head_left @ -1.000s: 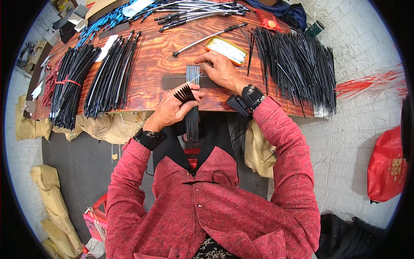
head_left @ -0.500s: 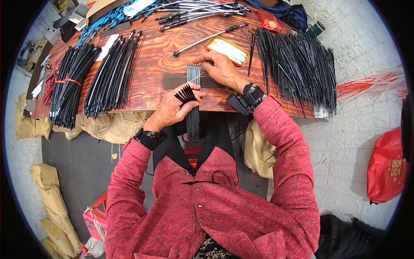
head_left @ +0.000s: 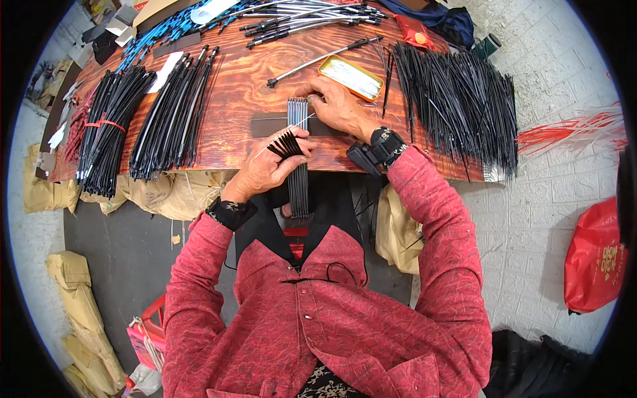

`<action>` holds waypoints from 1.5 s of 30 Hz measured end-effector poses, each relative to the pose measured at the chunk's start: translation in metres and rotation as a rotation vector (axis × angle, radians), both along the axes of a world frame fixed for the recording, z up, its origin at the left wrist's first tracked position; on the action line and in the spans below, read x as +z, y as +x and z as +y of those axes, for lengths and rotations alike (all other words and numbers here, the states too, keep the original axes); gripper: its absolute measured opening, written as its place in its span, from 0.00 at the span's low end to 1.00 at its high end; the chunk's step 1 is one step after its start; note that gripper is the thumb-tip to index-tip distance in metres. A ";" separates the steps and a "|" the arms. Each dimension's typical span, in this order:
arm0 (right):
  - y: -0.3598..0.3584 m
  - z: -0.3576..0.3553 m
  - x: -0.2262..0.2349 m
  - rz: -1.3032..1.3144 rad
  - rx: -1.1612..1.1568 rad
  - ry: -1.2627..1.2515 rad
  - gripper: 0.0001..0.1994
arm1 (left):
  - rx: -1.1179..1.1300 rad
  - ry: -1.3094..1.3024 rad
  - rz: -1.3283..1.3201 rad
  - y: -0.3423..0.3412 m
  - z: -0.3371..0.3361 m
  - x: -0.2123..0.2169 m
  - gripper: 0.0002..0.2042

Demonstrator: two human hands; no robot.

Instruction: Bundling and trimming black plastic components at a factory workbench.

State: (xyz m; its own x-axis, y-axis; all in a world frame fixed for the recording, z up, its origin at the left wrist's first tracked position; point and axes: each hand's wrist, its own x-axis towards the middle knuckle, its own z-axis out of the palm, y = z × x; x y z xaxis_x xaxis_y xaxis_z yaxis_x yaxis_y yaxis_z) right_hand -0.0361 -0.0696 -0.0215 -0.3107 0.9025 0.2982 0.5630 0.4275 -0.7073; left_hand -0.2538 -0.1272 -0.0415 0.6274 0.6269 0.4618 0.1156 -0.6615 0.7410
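At the near edge of the wooden table [head_left: 232, 86], right in front of the person, a row of black ribs [head_left: 298, 159] lies side by side, running from a dark strip [head_left: 265, 124] on the tabletop down over the edge toward the lap. The left hand [head_left: 262, 169] is closed around a fanned bunch of short black rib ends [head_left: 285, 143], with a thin pale wire [head_left: 285, 132] slanting up from its fingers. The right hand [head_left: 335, 106] lies fingers curled, pressing on the top of the row beside the dark strip; whether it pinches anything I cannot tell. A black strap device [head_left: 375, 152] sits on that wrist.

Just beyond the right hand lies a shallow yellow tin [head_left: 350, 76] of pale pins, and a long metal rod [head_left: 318, 60] slants past it. To the right, a big heap of loose black ribs [head_left: 458, 106] covers the table end. To the left lie two more bundles of black rods [head_left: 169, 113], the outer one [head_left: 106, 132] tied with red string. Tan sacks [head_left: 159, 192] hang under the table edge, and a red bag [head_left: 594, 265] rests on the paved floor.
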 end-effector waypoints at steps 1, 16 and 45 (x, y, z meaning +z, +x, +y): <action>0.000 0.001 -0.001 0.000 0.000 0.001 0.11 | -0.011 -0.044 0.003 0.000 -0.001 0.001 0.08; -0.003 0.010 0.014 0.388 0.011 0.108 0.14 | -0.006 -0.075 0.043 0.004 -0.001 0.004 0.04; -0.009 -0.092 0.114 0.583 0.094 0.020 0.08 | -0.081 -0.323 0.012 -0.005 -0.014 0.093 0.22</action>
